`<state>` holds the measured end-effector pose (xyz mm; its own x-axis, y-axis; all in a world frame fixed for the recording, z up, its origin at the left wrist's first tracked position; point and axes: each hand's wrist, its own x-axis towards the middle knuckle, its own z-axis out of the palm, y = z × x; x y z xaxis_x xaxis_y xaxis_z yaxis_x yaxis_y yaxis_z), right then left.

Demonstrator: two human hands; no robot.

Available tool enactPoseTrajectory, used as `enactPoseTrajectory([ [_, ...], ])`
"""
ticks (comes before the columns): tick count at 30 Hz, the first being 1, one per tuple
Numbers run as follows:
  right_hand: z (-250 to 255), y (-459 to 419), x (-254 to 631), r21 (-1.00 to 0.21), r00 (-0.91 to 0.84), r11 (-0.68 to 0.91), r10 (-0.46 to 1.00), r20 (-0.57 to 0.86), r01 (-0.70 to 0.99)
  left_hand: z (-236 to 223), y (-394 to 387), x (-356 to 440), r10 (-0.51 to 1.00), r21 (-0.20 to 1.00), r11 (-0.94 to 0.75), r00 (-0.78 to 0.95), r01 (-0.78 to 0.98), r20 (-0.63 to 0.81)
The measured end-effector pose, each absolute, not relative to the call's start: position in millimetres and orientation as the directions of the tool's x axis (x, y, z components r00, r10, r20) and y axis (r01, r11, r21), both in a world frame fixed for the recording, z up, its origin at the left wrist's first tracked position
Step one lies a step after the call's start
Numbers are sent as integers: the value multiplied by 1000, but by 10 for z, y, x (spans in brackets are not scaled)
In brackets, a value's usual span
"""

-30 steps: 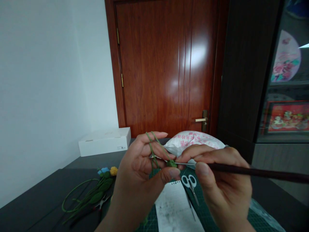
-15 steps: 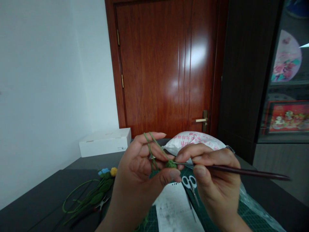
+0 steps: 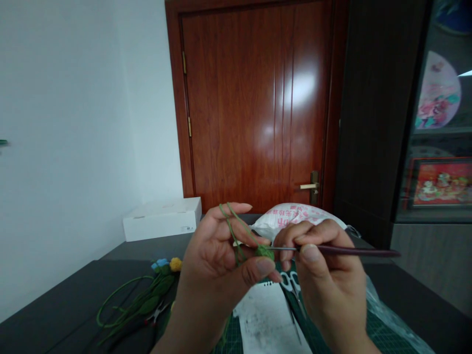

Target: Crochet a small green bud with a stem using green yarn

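Note:
My left hand (image 3: 217,260) is raised over the dark table, its fingers closed, pinching a small green crochet piece (image 3: 263,251) between thumb and middle finger. Green yarn (image 3: 231,223) runs over its index finger. My right hand (image 3: 324,280) grips a dark crochet hook (image 3: 350,251) between thumb and fingers, the metal tip reaching into the green piece. The hook's handle points to the right.
On the table lie white-handled scissors (image 3: 291,287), a sheet of paper (image 3: 265,319) on a green cutting mat (image 3: 383,334), crocheted flowers with green stems (image 3: 147,297), small pliers (image 3: 157,312), a white box (image 3: 162,219) and a white printed bag (image 3: 298,216). A wooden door (image 3: 254,98) stands behind.
The hook's handle has swung upward to nearly level and looks shorter. My right hand has shifted a little left and up. The left hand still pinches the green piece.

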<state>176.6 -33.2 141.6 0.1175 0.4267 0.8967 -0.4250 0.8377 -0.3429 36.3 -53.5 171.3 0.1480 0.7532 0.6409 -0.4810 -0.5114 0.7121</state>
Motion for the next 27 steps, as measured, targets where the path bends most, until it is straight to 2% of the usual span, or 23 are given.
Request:
enactPoseTrajectory([
  [8, 1497, -363, 1923, -355, 149, 918, 381, 912, -175, 1726, -530, 348, 795, 808, -455, 238, -374, 558],
  [13, 1539, -315, 1994, -483, 116, 859, 505, 856, -169, 1739, -542, 364, 810, 859, -433, 300, -273, 504],
  [19, 1535, -230, 1999, -722, -56, 574, 767, 639, -385, 1718, -498, 371, 775, 887, -368, 435, -278, 458],
  [22, 1549, -206, 1962, -770, -123, 420, 837, 533, -481, 1686, -435, 364, 732, 876, -361, 485, -320, 479],
  [27, 1588, -209, 1912, -797, -251, 221, 873, 419, -562, 1643, -339, 360, 646, 836, -392, 532, -385, 548],
])
